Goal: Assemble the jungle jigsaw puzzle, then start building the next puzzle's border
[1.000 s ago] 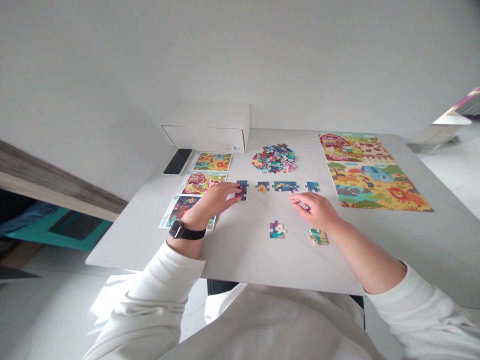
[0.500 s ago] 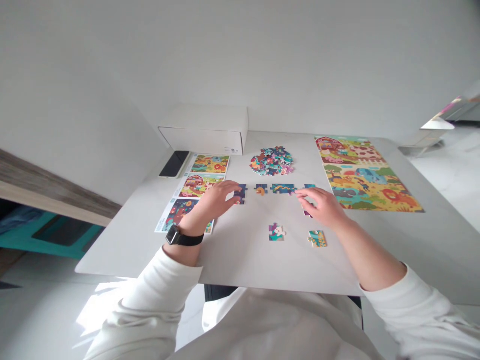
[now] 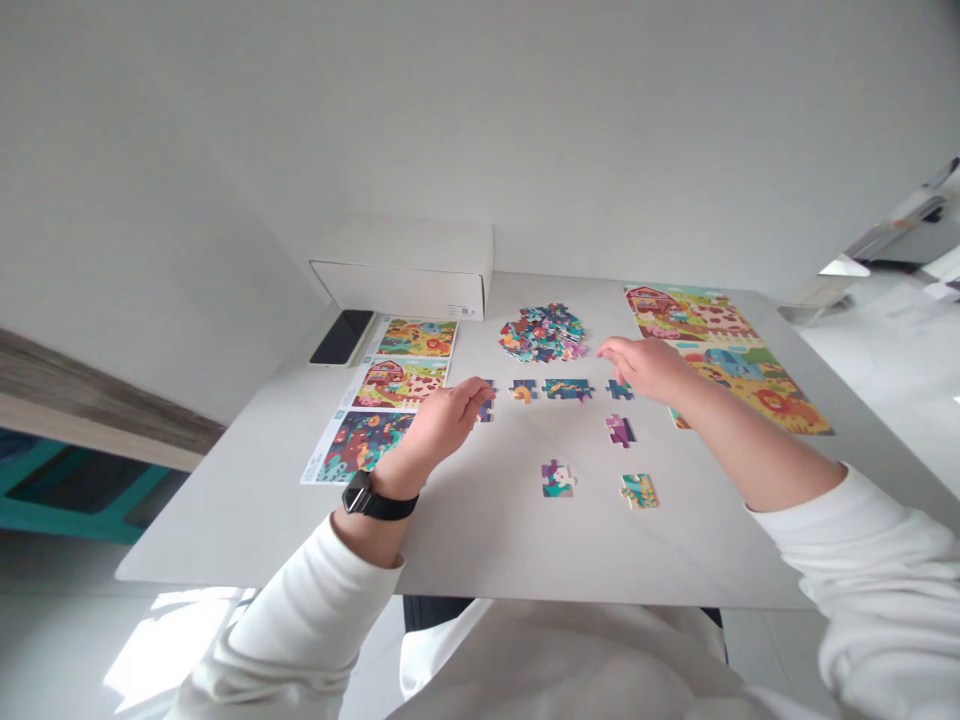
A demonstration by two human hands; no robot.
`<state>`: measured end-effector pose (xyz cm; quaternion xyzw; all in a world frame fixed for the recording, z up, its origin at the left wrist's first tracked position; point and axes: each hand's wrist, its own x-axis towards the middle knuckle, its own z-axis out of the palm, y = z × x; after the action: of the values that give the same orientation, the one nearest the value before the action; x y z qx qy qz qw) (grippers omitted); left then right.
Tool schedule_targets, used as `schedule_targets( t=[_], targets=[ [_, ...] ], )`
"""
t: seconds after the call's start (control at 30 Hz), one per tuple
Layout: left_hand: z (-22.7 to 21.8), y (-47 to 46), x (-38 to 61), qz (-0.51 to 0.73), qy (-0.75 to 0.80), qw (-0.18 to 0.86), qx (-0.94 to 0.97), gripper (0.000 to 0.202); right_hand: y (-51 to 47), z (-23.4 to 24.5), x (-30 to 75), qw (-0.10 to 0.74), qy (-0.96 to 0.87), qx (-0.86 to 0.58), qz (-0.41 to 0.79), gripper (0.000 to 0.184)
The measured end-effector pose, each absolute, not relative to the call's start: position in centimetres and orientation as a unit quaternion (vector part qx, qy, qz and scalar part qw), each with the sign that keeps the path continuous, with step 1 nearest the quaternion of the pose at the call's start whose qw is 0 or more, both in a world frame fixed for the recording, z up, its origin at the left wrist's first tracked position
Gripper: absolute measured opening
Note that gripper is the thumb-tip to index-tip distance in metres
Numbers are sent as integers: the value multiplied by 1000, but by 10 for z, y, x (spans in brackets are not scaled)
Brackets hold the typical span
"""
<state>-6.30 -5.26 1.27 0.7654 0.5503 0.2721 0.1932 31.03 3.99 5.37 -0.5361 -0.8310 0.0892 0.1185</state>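
Two bare hands hover over a row of jigsaw pieces on the white desk: the left hand curls onto a navy piece (whether its grip pinches it, I cannot tell), the right hand spread wide and empty near a blue piece
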Motion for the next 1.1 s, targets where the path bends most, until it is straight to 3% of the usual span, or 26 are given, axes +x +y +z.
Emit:
schedule_targets(
  t=[0.23,0.57,0.83,0.9,1.1],
  targets=[
    [10,-52,-60,275,555,192,761,32,106,40,256,77,-873,-481,20,40],
    [6,-51,-62,284,564,201,749,27,167,17,186,66,-762,-644,12,50],
    [3,-49,-65,288,574,197,741,26,195,8,159,45,-720,-692,34,76],
    [3,-50,-65,289,573,200,741,26,197,9,156,57,-702,-709,40,72],
    [8,-53,-61,263,529,217,777,26,191,25,169,160,-700,-689,99,27]
  ],
)
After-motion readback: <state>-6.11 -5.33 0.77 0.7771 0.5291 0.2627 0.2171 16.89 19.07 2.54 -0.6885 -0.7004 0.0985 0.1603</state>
